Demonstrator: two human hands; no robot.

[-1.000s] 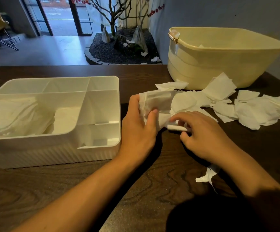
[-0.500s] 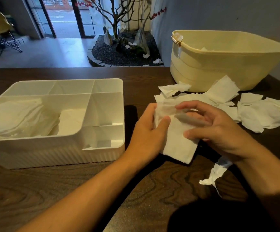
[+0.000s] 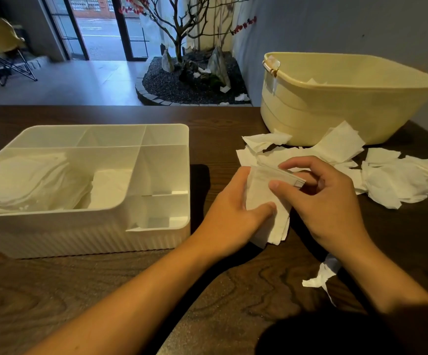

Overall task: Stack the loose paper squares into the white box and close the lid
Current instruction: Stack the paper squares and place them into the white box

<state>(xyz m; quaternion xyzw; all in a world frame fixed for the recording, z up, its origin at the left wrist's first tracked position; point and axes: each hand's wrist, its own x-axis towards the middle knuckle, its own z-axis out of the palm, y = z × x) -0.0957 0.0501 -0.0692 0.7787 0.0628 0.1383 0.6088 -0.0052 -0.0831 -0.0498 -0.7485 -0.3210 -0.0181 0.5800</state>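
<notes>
I am gripping a small stack of soft paper squares [image 3: 264, 201] in my left hand [image 3: 236, 213], thumb pressing its face, while my right hand [image 3: 328, 201] is pinching the stack's upper edge between thumb and forefinger. The ribbed white box [image 3: 100, 234], divided into compartments, is sitting toward the left edge of the dark wood-grain table [image 3: 105, 290], crumpled sheets filling its large compartment. Loose squares [image 3: 397, 180] are lying toward the right edge, beside a smooth cream tub [image 3: 310, 116].
</notes>
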